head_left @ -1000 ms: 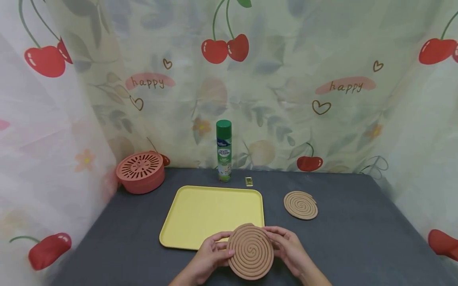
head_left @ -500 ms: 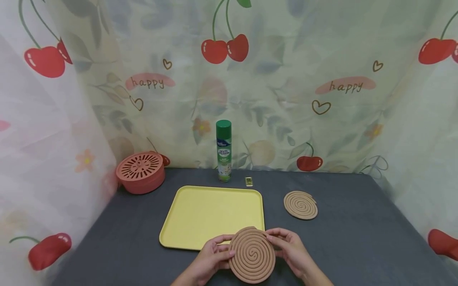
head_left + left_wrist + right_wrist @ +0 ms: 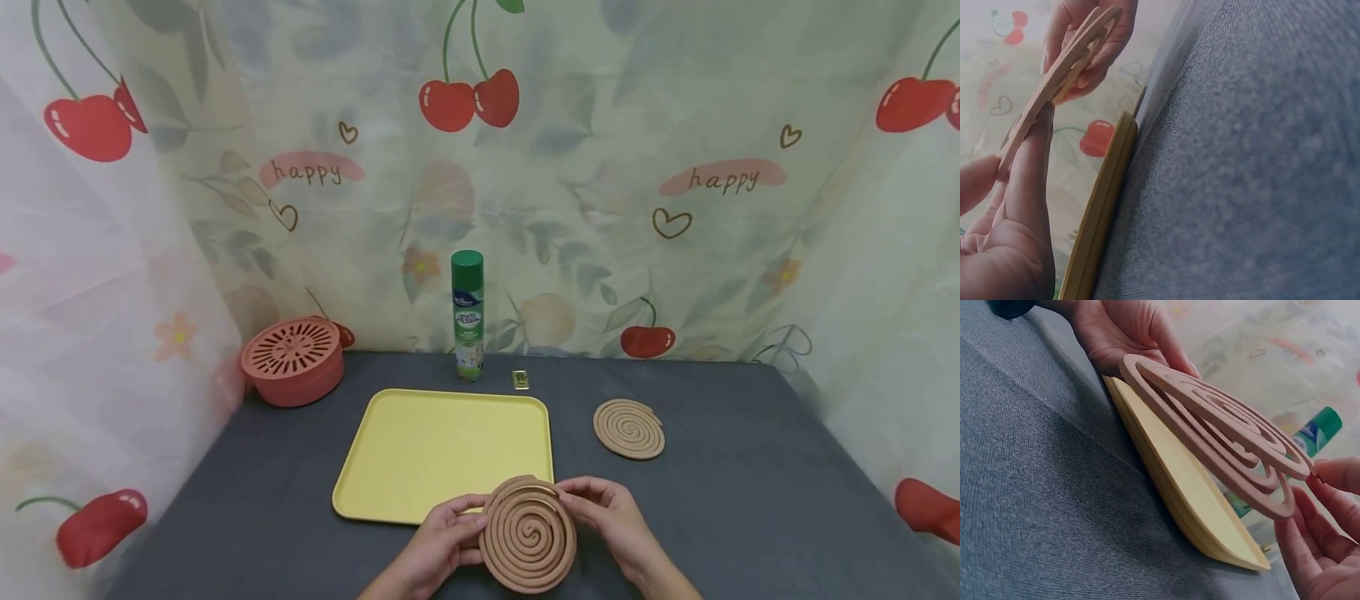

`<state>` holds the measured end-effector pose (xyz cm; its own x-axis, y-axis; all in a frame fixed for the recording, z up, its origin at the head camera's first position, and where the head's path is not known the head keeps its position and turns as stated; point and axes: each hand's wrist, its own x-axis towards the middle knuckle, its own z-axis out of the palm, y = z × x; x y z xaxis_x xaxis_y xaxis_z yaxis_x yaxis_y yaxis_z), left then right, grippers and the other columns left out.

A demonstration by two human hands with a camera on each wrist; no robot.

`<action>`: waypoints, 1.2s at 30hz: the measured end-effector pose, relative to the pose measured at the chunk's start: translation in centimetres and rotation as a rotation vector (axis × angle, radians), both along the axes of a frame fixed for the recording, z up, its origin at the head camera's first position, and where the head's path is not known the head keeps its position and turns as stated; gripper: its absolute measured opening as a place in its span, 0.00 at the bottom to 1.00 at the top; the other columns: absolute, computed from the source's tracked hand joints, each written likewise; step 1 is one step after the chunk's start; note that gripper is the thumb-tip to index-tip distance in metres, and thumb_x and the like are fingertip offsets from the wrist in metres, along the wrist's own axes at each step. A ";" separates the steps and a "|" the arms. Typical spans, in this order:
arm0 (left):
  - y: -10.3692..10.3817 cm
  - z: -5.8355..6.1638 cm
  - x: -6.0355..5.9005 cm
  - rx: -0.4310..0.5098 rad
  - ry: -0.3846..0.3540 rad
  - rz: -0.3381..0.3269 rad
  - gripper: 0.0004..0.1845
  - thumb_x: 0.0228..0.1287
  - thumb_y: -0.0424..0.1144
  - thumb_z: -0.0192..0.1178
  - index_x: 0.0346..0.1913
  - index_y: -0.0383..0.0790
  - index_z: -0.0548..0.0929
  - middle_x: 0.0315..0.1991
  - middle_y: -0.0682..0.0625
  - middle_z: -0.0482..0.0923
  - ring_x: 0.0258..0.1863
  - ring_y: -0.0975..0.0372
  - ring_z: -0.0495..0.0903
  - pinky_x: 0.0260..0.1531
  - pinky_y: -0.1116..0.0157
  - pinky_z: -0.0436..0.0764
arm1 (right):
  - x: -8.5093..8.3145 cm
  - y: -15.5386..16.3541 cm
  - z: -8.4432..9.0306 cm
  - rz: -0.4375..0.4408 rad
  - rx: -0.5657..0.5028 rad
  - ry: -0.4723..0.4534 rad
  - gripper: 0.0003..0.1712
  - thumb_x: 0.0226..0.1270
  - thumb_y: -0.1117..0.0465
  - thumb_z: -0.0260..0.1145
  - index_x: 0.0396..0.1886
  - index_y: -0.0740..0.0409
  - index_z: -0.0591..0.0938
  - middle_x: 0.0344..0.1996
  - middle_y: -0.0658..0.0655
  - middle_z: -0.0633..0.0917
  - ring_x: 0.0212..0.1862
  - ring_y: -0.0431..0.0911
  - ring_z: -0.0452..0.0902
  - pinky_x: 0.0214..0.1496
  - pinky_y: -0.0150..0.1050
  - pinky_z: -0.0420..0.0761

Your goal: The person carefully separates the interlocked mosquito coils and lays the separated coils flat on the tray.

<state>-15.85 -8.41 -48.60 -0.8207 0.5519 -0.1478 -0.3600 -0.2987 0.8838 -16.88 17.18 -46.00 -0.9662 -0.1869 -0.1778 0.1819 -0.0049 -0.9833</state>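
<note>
A brown mosquito coil [image 3: 527, 535] is held up in front of the person, over the near edge of the yellow tray [image 3: 442, 450]. My left hand [image 3: 447, 537] pinches its left rim between thumb and fingers. At the upper right rim, my right hand [image 3: 611, 523] pinches it too. In the right wrist view the coil [image 3: 1210, 425] shows its strands spread into two layers with gaps between them, and the right-hand fingers [image 3: 1300, 544] grip its end. Flat on the dark cloth, right of the tray, lies another mosquito coil [image 3: 628, 429].
A green spray can [image 3: 468, 317] stands upright behind the tray. Near it lies a small gold piece [image 3: 521, 380]. A round pink slotted-lid box [image 3: 294, 362] sits at the back left. A printed curtain [image 3: 570, 208] closes off the back and sides.
The held coil has lowered slightly and shifted right with both hands. Its strands have begun to part, with a gap now showing near the upper right rim.
</note>
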 end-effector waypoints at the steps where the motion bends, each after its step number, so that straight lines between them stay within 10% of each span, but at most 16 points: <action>1: 0.0 0.0 0.0 0.001 0.001 -0.001 0.27 0.68 0.36 0.51 0.65 0.25 0.60 0.51 0.39 0.79 0.44 0.60 0.83 0.42 0.65 0.83 | 0.0 0.0 0.0 -0.007 0.020 0.012 0.16 0.59 0.60 0.67 0.44 0.65 0.82 0.32 0.46 0.85 0.38 0.37 0.80 0.43 0.31 0.80; 36: 0.0 -0.2 -0.1 0.026 0.014 -0.007 0.25 0.68 0.37 0.53 0.63 0.28 0.64 0.46 0.45 0.82 0.43 0.61 0.83 0.40 0.66 0.83 | 0.2 0.5 0.2 0.176 -0.089 0.007 0.19 0.63 0.63 0.63 0.51 0.66 0.74 0.34 0.46 0.86 0.39 0.38 0.83 0.39 0.35 0.84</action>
